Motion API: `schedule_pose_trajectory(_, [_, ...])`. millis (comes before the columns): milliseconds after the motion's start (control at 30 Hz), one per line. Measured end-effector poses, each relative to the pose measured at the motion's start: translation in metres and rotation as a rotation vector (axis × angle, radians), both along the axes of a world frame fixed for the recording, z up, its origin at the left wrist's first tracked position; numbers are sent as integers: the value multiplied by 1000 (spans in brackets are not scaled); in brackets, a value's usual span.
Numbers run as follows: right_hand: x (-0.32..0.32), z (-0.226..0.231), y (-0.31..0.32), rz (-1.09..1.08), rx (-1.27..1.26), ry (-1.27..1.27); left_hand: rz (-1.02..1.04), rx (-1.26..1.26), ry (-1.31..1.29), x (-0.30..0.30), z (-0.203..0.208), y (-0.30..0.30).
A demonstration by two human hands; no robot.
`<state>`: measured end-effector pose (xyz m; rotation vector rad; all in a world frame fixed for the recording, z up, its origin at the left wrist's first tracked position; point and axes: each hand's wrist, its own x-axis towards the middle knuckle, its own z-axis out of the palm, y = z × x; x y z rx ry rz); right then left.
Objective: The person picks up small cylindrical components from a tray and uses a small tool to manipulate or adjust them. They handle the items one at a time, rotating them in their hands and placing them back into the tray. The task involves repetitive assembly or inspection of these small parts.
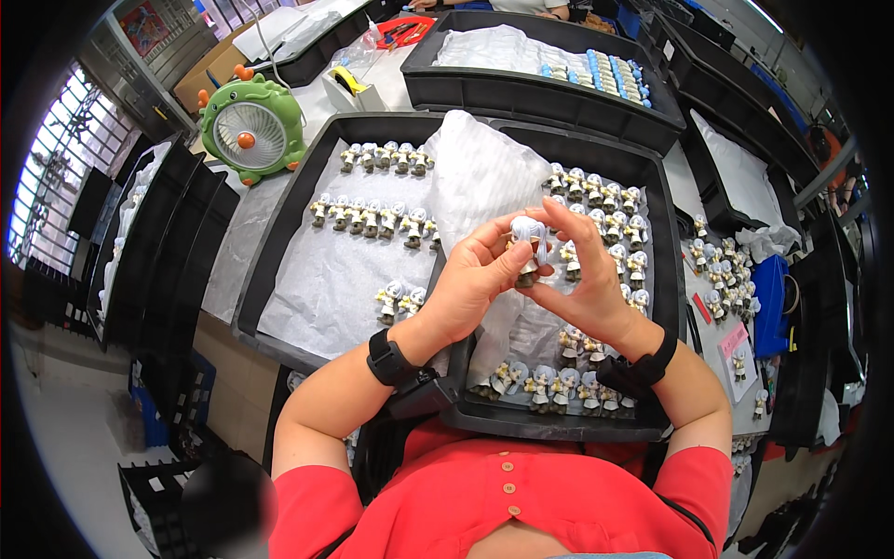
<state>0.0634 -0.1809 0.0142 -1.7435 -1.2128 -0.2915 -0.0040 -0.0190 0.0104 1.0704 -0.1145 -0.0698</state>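
The white-haired figurine was up between both hands, upright above the trays, roughly over the near-middle area where the left tray met the right tray. The left hand pinched it from the left, thumb across its front; the right hand curved around its right side, fingers arched near the hair and thumb close to the base, though whether every one of those fingertips touched could not be told. Handling it well seemed to call for a light hold on the solid body and base, leaving the long hair strands free of pressure. Since the left hand appeared to carry the piece, the right would have served best as a steadying guide, its fingertips loose enough to let the figurine turn. Working over the raised white sheet looked sensible, as a slip would probably have met soft lining. The wrists deserved care too: the right wristband sat low over the near row of figurines, and the left wristband was near a small group in the left tray, so lifted forearms and small movements seemed the safer way to avoid knocking them.
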Motion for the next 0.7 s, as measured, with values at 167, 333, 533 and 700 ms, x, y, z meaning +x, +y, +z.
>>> schedule_pose_trajectory(167, [1, 0, 1, 22, 18, -16, -29, -55, 23, 1, -1, 1])
schedule_pose_trajectory(333, [0, -1, 0, 33, 27, 0, -53, -91, 10, 3, -6, 2])
schedule_pose_trajectory(533, [-1, 5, -3, 26, 31, 52, -174, -211, 40, 3, 5, 7])
schedule_pose_trajectory(700, [-3, 5, -4, 14, 5, 63, -159, -145, 72, 2, 16, 22])
